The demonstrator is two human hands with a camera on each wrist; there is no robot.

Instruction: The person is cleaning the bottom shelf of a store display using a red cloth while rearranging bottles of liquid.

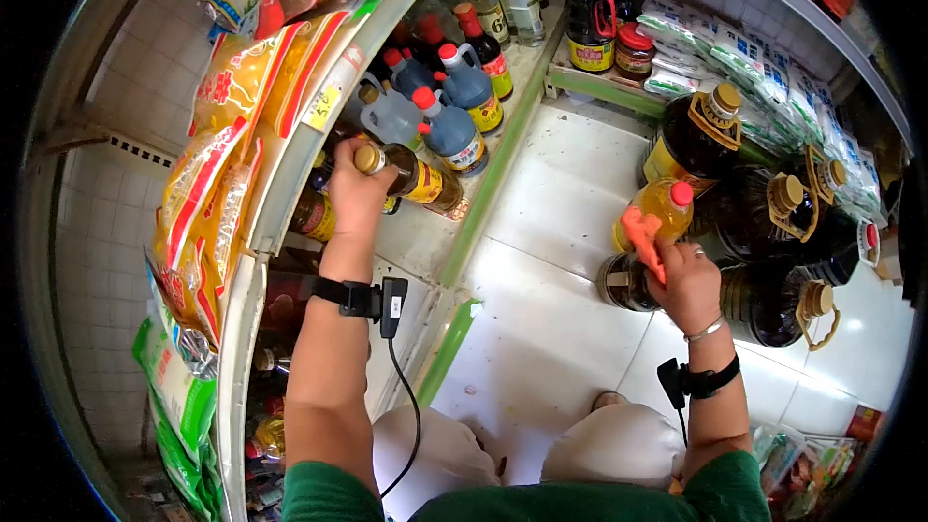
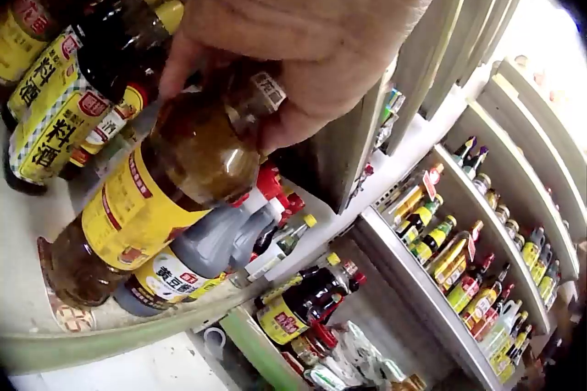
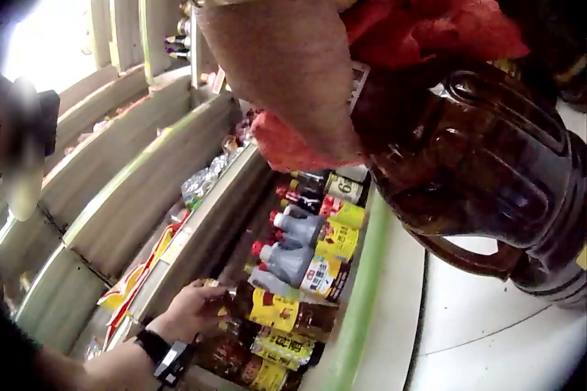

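My left hand [image 1: 360,188] [image 2: 303,33] grips the neck of a brown bottle [image 1: 425,184] [image 2: 138,208] with a yellow label. The bottle leans over the low shelf, its base at the shelf's front edge beside a patterned patch. My right hand [image 1: 691,285] [image 3: 275,70] holds a crumpled orange-red cloth [image 1: 643,237] [image 3: 431,11] and grips the neck of a dark bottle [image 1: 623,282] [image 3: 486,153] with a moulded handle. That bottle is tilted over the floor, next to a bottle of yellow oil [image 1: 677,211]. The palm hides part of its neck.
Blue-grey jugs [image 1: 454,135] and sauce bottles stand along the low shelf [image 1: 483,184]. Large dark oil jugs [image 1: 764,300] stand on the tiled floor [image 1: 541,329] at right, near stacked white bags [image 1: 773,68]. Yellow packets [image 1: 213,203] line the upper left shelf.
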